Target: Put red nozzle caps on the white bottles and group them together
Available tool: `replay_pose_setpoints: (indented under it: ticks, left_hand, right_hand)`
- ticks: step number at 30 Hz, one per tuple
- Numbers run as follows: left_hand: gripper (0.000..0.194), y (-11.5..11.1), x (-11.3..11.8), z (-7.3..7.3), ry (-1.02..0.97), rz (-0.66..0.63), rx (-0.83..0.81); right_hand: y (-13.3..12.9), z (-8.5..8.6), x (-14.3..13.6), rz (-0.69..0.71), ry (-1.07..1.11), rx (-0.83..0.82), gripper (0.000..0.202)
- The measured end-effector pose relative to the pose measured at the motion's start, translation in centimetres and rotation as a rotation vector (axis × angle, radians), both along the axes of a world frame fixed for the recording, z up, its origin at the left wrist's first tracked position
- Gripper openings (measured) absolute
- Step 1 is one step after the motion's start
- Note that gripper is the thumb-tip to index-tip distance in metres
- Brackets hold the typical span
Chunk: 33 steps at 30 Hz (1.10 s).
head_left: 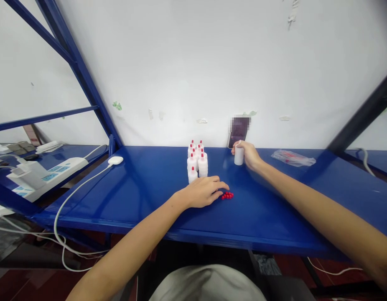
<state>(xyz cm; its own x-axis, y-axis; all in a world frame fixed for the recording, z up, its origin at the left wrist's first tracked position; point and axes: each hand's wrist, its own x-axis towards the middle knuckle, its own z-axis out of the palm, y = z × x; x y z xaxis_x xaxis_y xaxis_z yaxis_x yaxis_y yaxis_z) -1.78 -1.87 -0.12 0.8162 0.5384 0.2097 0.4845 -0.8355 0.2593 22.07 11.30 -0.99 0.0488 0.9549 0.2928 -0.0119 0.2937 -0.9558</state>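
Note:
My right hand (248, 154) is wrapped round a white plastic bottle (239, 156) at the back of the blue table; no red cap shows on it. Over the middle of the table, my left hand (206, 191) has its fingers apart, with nothing visible between them. Its fingertips are beside a small cluster of red caps (227, 195), and I cannot tell whether they touch. Several white bottles with red caps (203, 165) stand upright in two columns behind my left hand, which partly hides the nearest one.
A phone (239, 130) leans against the wall behind my right hand. On the right lies a clear plastic bag (293, 158) with something red inside. A white round-cornered device (115, 160) with a cable sits at the left, near a power strip (52, 175). Blue frame posts flank the table (143, 209).

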Motion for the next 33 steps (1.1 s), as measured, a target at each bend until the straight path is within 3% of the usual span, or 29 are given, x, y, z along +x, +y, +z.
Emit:
replay_pose_setpoints:
  ticks: [8, 14, 17, 24, 29, 33]
  left_hand:
    - [0.023, 0.3, 0.5, -0.3, -0.049, -0.007, 0.021]
    - [0.021, 0.3, 0.7, -0.6, -0.485, 0.192, 0.092]
    - [0.021, 0.4, 0.7, -0.7, -0.647, 0.211, 0.139]
    - [0.019, 0.4, 0.5, -0.9, -0.609, 0.175, 0.16]
    - [0.021, 0.3, 0.5, -0.9, -0.581, 0.164, 0.108]
    - [0.021, 0.1, 0.7, -0.9, -0.535, 0.139, 0.051]
  right_hand:
    - [-6.3, -0.1, -2.5, 0.156, -0.087, 0.033, 0.016]
    - [-9.2, 0.6, -3.3, 0.305, -0.386, 0.203, 0.019]
    - [-10.2, 0.8, -3.7, 0.333, -0.556, 0.245, 0.017]
    - [-10.9, 0.7, -4.0, 0.336, -0.674, 0.319, 0.012]
    - [-11.1, 0.9, -3.6, 0.434, -0.578, 0.339, 0.027]
    - [-11.3, 1.1, -3.9, 0.434, -0.586, 0.291, 0.046]
